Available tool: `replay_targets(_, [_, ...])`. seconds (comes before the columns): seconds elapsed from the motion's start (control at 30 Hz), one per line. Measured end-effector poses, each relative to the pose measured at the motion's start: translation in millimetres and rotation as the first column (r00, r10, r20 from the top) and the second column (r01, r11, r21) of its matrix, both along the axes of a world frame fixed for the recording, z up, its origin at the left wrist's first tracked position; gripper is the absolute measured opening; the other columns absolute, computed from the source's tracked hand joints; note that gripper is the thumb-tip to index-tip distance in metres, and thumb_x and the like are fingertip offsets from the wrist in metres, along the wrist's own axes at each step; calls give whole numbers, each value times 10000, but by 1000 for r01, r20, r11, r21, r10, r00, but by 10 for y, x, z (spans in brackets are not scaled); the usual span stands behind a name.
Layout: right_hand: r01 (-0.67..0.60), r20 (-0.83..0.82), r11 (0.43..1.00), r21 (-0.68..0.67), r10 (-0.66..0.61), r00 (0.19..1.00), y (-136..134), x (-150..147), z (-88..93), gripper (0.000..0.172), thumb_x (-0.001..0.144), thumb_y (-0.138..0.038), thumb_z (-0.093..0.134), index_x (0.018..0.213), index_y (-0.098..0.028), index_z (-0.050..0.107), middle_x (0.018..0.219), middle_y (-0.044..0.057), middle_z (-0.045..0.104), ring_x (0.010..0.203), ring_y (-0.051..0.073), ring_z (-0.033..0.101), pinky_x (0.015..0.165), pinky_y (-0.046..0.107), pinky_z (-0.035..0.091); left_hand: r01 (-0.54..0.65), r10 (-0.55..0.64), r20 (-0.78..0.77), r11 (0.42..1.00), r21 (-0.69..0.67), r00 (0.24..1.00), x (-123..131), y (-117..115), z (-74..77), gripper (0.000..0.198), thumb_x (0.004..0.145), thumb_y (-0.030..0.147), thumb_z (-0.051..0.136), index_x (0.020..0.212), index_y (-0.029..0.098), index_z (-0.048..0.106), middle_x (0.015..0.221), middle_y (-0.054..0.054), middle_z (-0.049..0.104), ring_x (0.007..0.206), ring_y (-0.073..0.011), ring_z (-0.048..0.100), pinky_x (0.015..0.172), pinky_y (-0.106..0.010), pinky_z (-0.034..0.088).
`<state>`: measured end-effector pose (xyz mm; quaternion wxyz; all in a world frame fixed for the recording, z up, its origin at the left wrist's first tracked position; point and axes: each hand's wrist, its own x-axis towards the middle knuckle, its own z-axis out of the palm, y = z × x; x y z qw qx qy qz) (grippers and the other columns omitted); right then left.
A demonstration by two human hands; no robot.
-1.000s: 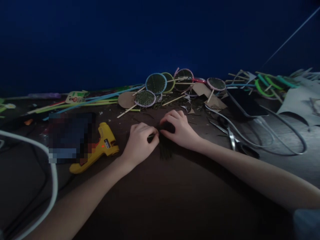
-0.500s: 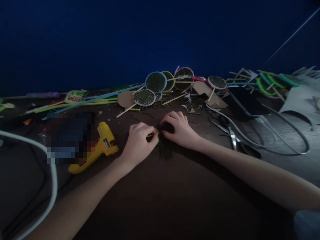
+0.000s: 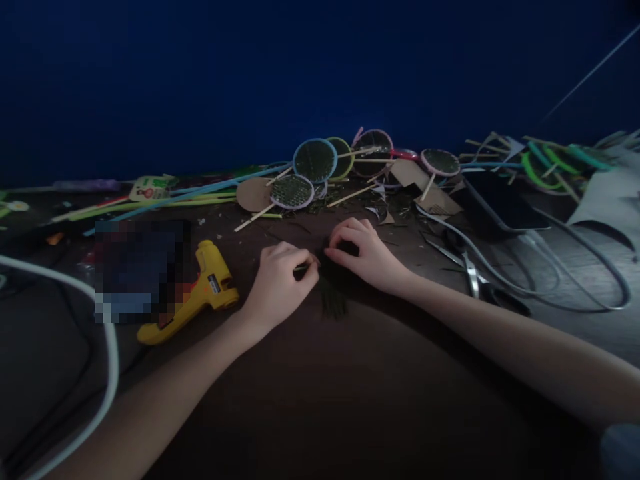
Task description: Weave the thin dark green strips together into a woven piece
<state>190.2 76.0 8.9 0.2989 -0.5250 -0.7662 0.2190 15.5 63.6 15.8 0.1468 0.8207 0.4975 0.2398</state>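
Observation:
Near the middle of the dark tabletop, my left hand (image 3: 280, 283) is closed in a pinch on a thin green strip (image 3: 301, 268), part of which shows inside the curl of the fingers. Just to its right, with a small gap between them, my right hand (image 3: 367, 257) has its fingers curled toward the thumb. Whatever its fingertips pinch is too dark to make out. Below and between the hands lies a fan of dark green strips (image 3: 334, 300); its upper end is lost in shadow.
A yellow glue gun (image 3: 210, 287) lies left of my hands, by a blurred-out dark object. Scissors (image 3: 470, 273), a phone (image 3: 503, 200) and a looped cable (image 3: 565, 267) are at right. Small round rackets (image 3: 315, 160), sticks and scraps line the back. A white cable (image 3: 111, 353) crosses at left.
My right hand has shifted slightly up and away from my left fingertips, widening the gap. My left hand keeps its pinch. The whole view has shifted a little.

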Motion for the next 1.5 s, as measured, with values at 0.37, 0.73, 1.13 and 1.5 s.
replay_targets(0.37, [-5,52,1000,24,3,999,-16,-6,-22,62,778,-227,575,834,-214,599,1024,52,583,989,238,465,861,405,361,-7,7,2,1000,-16,1000,-2,-1,8,148,783,181,498,659,195,579,791,-7,676,828,-192,592,828,-374,401])
replay_targets(0.73, [10,82,1000,25,-13,997,-12,-15,-36,106,754,-206,574,859,-198,589,1030,71,565,1010,251,458,846,402,369,-5,5,-5,1000,-13,1000,-6,-1,-1,142,788,181,498,679,191,589,804,-7,672,839,-189,587,830,-364,392])
replay_targets(1.13, [-2,138,999,38,-3,990,-13,-22,-60,123,734,-250,602,852,-215,594,1082,66,563,1026,272,448,864,433,350,-3,3,-2,1000,-18,1000,-12,-4,2,140,781,184,492,675,197,582,796,-5,668,837,-189,585,841,-368,392])
replay_targets(1.5, [-23,104,1000,16,22,994,-18,-13,-23,125,741,-223,596,864,-218,580,1079,65,564,1028,265,454,862,449,360,-2,2,8,1000,-15,1000,-3,-5,3,138,778,171,508,657,191,571,781,0,667,825,-186,582,828,-367,390])
